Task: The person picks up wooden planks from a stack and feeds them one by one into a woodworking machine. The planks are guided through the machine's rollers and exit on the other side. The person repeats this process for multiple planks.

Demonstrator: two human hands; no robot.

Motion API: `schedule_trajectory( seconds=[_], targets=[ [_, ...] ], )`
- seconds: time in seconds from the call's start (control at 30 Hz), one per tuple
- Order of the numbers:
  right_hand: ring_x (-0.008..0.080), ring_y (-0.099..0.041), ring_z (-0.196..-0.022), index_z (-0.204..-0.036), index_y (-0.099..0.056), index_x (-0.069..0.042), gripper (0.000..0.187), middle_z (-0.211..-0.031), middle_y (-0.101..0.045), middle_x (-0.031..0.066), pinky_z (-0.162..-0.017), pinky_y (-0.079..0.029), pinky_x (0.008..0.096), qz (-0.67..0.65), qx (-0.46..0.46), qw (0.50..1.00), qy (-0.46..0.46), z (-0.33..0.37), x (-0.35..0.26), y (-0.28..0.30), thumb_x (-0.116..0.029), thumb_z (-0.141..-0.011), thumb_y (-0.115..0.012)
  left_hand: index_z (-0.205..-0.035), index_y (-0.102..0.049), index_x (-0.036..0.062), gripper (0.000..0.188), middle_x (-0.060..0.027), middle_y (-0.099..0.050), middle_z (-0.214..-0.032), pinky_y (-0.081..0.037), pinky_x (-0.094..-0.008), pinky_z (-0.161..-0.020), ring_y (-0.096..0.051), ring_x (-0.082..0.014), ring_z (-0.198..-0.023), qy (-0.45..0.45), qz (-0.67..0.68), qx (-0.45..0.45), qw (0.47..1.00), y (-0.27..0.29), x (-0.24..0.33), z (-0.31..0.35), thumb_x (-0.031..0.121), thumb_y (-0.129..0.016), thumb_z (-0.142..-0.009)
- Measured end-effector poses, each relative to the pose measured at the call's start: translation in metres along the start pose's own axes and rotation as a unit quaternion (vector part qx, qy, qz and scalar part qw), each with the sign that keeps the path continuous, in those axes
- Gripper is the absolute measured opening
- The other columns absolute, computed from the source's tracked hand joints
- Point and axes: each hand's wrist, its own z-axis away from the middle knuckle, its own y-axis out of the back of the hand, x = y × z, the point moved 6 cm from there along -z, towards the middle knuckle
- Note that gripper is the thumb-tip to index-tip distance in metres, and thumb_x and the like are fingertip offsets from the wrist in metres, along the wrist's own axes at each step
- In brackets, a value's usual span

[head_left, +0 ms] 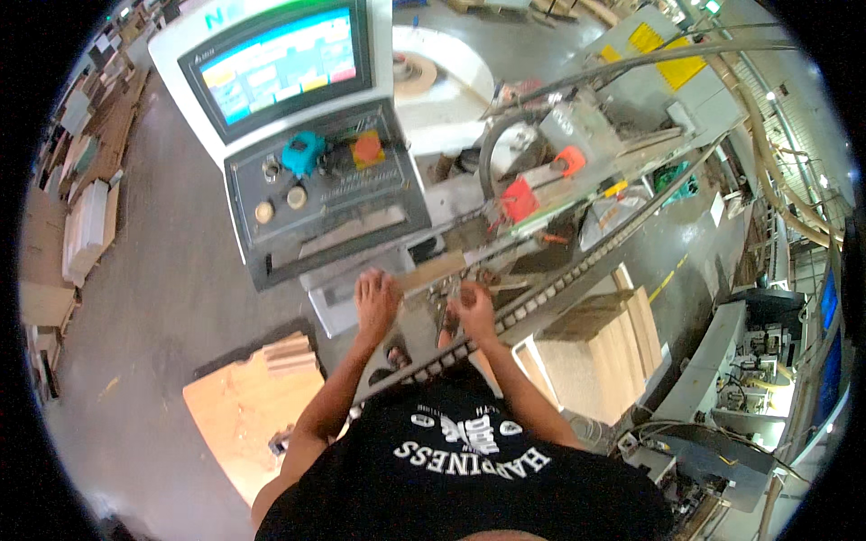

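A narrow light-brown wooden strip (pixel 435 270) lies slantwise between my hands, in front of the machine's console. My left hand (pixel 377 299) is at the strip's left end, with its fingers bent and closed against it. Past the strip's right end, my right hand (pixel 474 309) is closed in a pinch beside small metal parts of the machine. What its fingertips hold, if anything, is too small to make out. A white ledge (pixel 332 311) sits under the console, next to my left hand.
The console has a lit screen (pixel 280 70) and a dark button panel (pixel 320 194), with a teal tape measure (pixel 304 153) on it. A chain track (pixel 541 307) runs diagonally close to my body. Boards (pixel 600 356) stand right; an orange-brown panel (pixel 239 410) carries wood strips (pixel 290 353) at left.
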Motion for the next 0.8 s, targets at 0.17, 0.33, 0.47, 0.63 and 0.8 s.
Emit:
schedule_trajectory(
  seconds=[0.17,0.33,0.47,0.63,0.8],
  targets=[
    [0.0252,-0.054,-0.137,-0.146,-0.052,-0.009,0.062,-0.144,-0.055,0.0099,-0.116,-0.041,0.0424,-0.344,-0.061,0.929,-0.12,-0.06,0.054,-0.062,-0.058,-0.106,-0.053,-0.148,-0.051,0.0093,0.066,-0.0211,-0.04,-0.161,-0.023,-0.0586,-0.126,-0.034,-0.0444,-0.15,-0.003,0.017,0.026,1.0,0.009,-0.003,-0.025,0.032,-0.078,-0.092],
    [0.0293,-0.038,-0.154,-0.149,-0.048,-0.011,0.055,-0.162,-0.044,0.0104,-0.129,-0.025,0.044,-0.402,-0.046,0.911,-0.076,-0.09,0.024,-0.094,-0.05,-0.11,-0.052,-0.15,-0.05,0.0079,0.069,-0.0239,-0.042,-0.158,-0.02,-0.0609,-0.127,-0.034,-0.0464,-0.149,0.075,0.028,0.046,0.996,-0.012,-0.01,-0.051,0.037,-0.076,-0.094],
    [0.0245,-0.029,-0.158,-0.151,-0.038,-0.015,0.064,-0.161,-0.038,0.0079,-0.131,-0.015,0.0437,-0.427,-0.042,0.902,-0.054,-0.104,0.01,-0.107,-0.049,-0.104,-0.065,-0.15,-0.05,0.0069,0.071,-0.0259,-0.047,-0.151,-0.018,-0.0622,-0.127,-0.036,-0.0482,-0.147,0.119,0.01,0.03,0.992,-0.015,-0.021,-0.056,0.042,-0.075,-0.094],
    [0.0226,-0.022,-0.161,-0.151,-0.037,-0.017,0.068,-0.165,-0.034,0.006,-0.131,-0.012,0.0431,-0.455,-0.038,0.886,-0.079,-0.098,0.013,-0.115,-0.046,-0.101,-0.072,-0.149,-0.05,0.0067,0.074,-0.0272,-0.05,-0.144,-0.019,-0.0636,-0.125,-0.039,-0.0486,-0.143,0.123,0.005,0.036,0.992,0.004,-0.058,-0.021,0.046,-0.076,-0.092],
    [0.0232,-0.019,-0.163,-0.148,-0.044,-0.018,0.057,-0.171,-0.029,0.0031,-0.131,-0.018,0.0415,-0.539,-0.014,0.832,-0.131,-0.096,0.017,-0.107,-0.039,-0.102,-0.071,-0.161,-0.039,0.0071,0.086,-0.0194,-0.024,-0.173,-0.016,-0.0627,-0.126,-0.023,-0.0446,-0.157,0.121,0.022,-0.041,0.992,0.01,-0.087,-0.014,0.047,-0.075,-0.094]
  ],
)
